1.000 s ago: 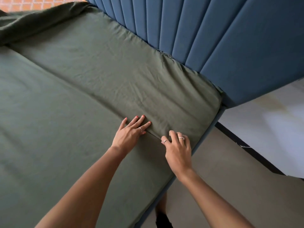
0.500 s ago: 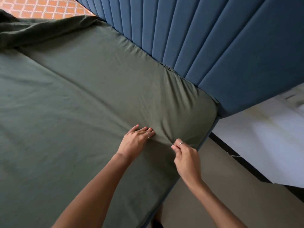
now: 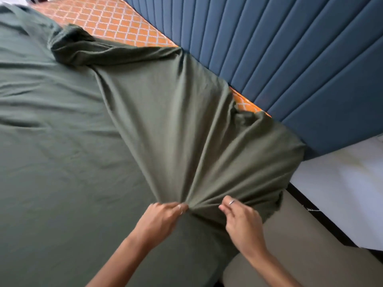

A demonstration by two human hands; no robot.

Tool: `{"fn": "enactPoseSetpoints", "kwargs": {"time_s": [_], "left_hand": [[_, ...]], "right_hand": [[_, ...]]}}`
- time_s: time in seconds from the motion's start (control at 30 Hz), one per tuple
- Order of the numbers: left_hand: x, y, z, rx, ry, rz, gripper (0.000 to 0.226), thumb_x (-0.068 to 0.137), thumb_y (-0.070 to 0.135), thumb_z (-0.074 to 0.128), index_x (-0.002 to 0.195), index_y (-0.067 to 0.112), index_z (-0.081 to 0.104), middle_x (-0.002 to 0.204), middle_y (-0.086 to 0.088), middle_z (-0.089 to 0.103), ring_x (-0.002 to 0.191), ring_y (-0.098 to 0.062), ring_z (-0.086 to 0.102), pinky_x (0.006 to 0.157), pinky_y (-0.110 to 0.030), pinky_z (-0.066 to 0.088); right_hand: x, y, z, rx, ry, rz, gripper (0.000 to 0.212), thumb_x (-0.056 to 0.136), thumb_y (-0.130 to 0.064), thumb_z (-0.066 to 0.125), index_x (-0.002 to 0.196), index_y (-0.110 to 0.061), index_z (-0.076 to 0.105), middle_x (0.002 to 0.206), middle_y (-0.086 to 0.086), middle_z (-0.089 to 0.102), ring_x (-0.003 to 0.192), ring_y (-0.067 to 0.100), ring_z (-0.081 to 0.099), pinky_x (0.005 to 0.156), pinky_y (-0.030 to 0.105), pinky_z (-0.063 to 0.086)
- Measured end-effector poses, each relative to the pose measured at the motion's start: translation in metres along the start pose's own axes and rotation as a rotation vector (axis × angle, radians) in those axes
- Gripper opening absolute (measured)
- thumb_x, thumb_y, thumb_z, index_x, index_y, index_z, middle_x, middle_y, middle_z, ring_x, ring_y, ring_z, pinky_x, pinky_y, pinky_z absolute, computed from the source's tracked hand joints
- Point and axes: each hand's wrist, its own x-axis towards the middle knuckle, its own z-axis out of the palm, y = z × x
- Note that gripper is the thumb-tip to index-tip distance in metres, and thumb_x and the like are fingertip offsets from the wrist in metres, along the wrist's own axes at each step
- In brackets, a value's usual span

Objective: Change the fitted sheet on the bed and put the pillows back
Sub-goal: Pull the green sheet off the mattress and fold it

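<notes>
Sheet (image 3: 170,129), the dark green fitted one, is bunched at the near edge of the bed, gathered into a tight knot of folds between the two hands. The left hand (image 3: 163,216) has its fingers (image 3: 176,206) curled closed round a fistful of the cloth. The right hand (image 3: 240,218), just beside it, appears to pinch the fabric under its fingertips (image 3: 224,204), though the exact hold is hard to read.

From that knot the cloth fans away in taut ridges toward the blue padded headboard (image 3: 290,59). Beyond the fingers, along the headboard, the orange patterned mattress (image 3: 116,21) lies bare, and a small patch also shows at the corner off to the right of the fingers, where the sheet looks caught in a crumpled lump.

I'd say the old sheet is coming off. The risk is that corner: if the elastic hangs on there, a hard tug from one bunched point could strain or tear the seam, or make the cloth slip out of the lighter right-hand pinch. Far to the left of the fingers, a rolled heap of sheet could also drag and snag.
</notes>
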Motion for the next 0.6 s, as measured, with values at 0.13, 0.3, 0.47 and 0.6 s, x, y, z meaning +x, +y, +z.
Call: {"fn": "enactPoseSetpoints", "kwargs": {"time_s": [0.13, 0.3, 0.47, 0.6], "left_hand": [[-0.086, -0.03, -0.039, 0.008, 0.103, -0.115, 0.029, 0.08, 0.016, 0.04, 0.103, 0.027, 0.053, 0.082, 0.007, 0.073, 0.062, -0.013, 0.067, 0.042, -0.023, 0.047], [-0.17, -0.077, -0.123, 0.192, 0.165, -0.139, 0.029, 0.079, 0.013, 0.04, 0.104, 0.022, 0.051, 0.082, -0.005, 0.074, 0.069, -0.023, 0.073, 0.048, -0.028, 0.053], [-0.162, -0.122, -0.205, 0.282, 0.245, -0.296, 0.027, 0.081, 0.019, 0.036, 0.102, 0.026, 0.052, 0.076, -0.009, 0.069, 0.061, -0.029, 0.068, 0.047, -0.033, 0.051], [-0.155, -0.149, -0.231, 0.284, 0.264, -0.595, 0.027, 0.089, 0.024, 0.045, 0.102, 0.023, 0.069, 0.102, -0.012, 0.071, 0.093, -0.037, 0.066, 0.072, -0.043, 0.052]], "right_hand": [[-0.024, -0.091, 0.025, -0.003, -0.085, -0.21, 0.015, 0.085, -0.033, 0.054, 0.081, -0.027, 0.041, 0.068, -0.005, 0.059, 0.059, 0.015, 0.059, 0.044, 0.03, 0.036], [-0.027, -0.218, 0.066, 0.193, -0.186, -0.227, 0.024, 0.085, -0.021, 0.063, 0.082, -0.022, 0.039, 0.066, 0.003, 0.059, 0.062, 0.03, 0.06, 0.044, 0.029, 0.035], [0.02, -0.311, 0.071, 0.325, -0.016, -0.271, 0.003, 0.088, -0.02, 0.062, 0.087, -0.017, 0.061, 0.078, 0.009, 0.069, 0.08, 0.037, 0.063, 0.055, 0.037, 0.042], [0.061, -0.355, 0.102, 0.215, -0.199, -0.229, 0.005, 0.092, -0.022, 0.053, 0.092, -0.019, 0.056, 0.096, 0.012, 0.068, 0.097, 0.036, 0.061, 0.066, 0.036, 0.036]]}}
